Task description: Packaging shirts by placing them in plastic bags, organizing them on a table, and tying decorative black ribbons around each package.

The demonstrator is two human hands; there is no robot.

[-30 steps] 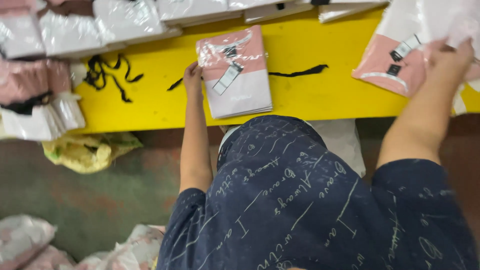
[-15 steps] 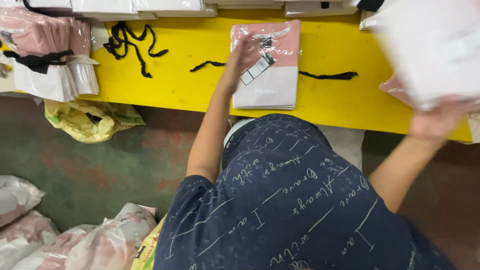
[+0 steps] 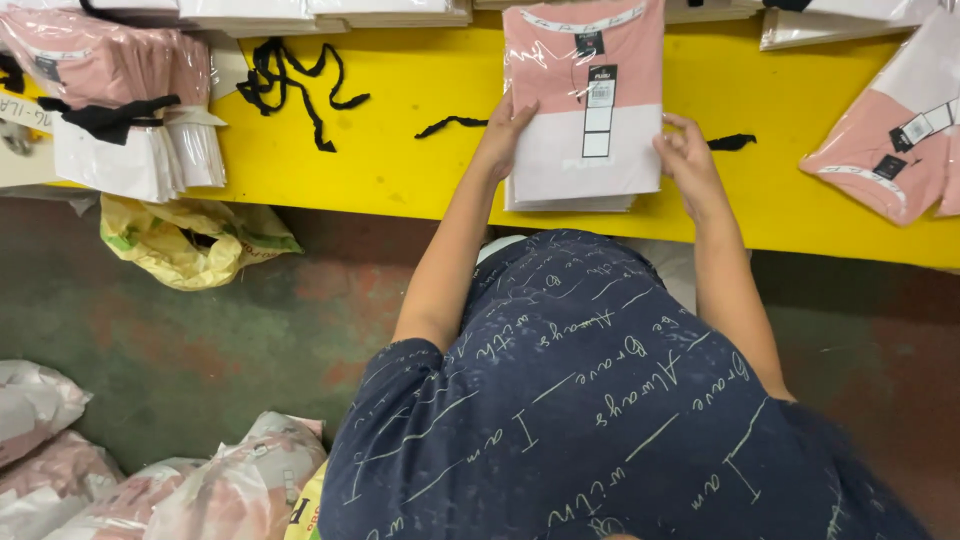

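Starting at the upper left of the frame, a tied bundle of bagged pink-and-white shirts point(image 3: 110, 110) sits on the yellow table point(image 3: 400, 150), with loose black ties point(image 3: 290, 85) just right of it. At top centre, my left hand point(image 3: 503, 135) and right hand point(image 3: 688, 160) press flat, fingers spread, against either side of the stack of bagged shirts point(image 3: 585, 110). More bagged shirts point(image 3: 890, 140) lie at the far right.

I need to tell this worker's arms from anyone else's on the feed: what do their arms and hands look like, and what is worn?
Both arms are bare from just above the elbow down. The left hand and right hand wear no gloves, and no rings, watch or bracelets show. The short sleeves belong to a dark navy T-shirt printed all over with pale slanted handwriting-style lettering and thin lines.
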